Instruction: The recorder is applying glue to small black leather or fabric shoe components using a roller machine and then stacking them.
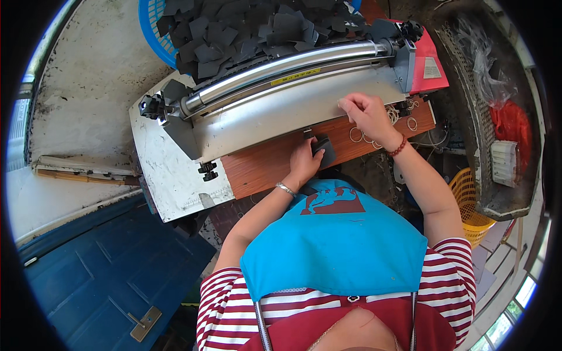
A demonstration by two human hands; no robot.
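A roller machine stands before me, with a shiny metal roller (287,67) above a sloping metal plate (281,111). My left hand (304,161) is at the wooden board (252,169) along the machine's front edge, its thumb and fingers closed on dark grey flat pieces (326,151). How many pieces it holds, I cannot tell. Over the right part of the metal plate is my right hand (370,119), fingers curled and thumb against them. Whatever it pinches, if anything, is too small to make out. Thin pale rubber bands (391,114) lie beside its wrist on the board.
Behind the roller, a blue basket (153,29) is heaped with black flat pieces (234,32). A yellow basket (471,205) stands at the right, near a worn trough (462,99) with plastic bags. A blue door (111,263) is at the lower left.
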